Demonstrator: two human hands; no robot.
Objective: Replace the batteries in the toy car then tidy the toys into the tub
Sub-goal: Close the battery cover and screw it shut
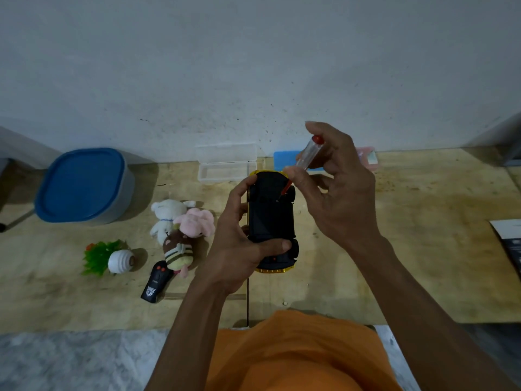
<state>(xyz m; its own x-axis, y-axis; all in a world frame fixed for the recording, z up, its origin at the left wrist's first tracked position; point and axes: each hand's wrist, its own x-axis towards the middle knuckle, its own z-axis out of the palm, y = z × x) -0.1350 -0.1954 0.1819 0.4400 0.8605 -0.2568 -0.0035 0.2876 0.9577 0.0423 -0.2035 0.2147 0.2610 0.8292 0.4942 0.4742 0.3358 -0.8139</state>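
While left hand (239, 244) grips car (270, 218) (underside up), right hand (338, 187) angles screwdriver (308, 152).

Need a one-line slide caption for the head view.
Left hand holds upturned toy car; right hand drives screwdriver into its underside.

We can read no words here. The black remote (156, 281), down and to the left of the left hand (239, 244), bears a white emblem, perhaps a logo, too blurred to read.
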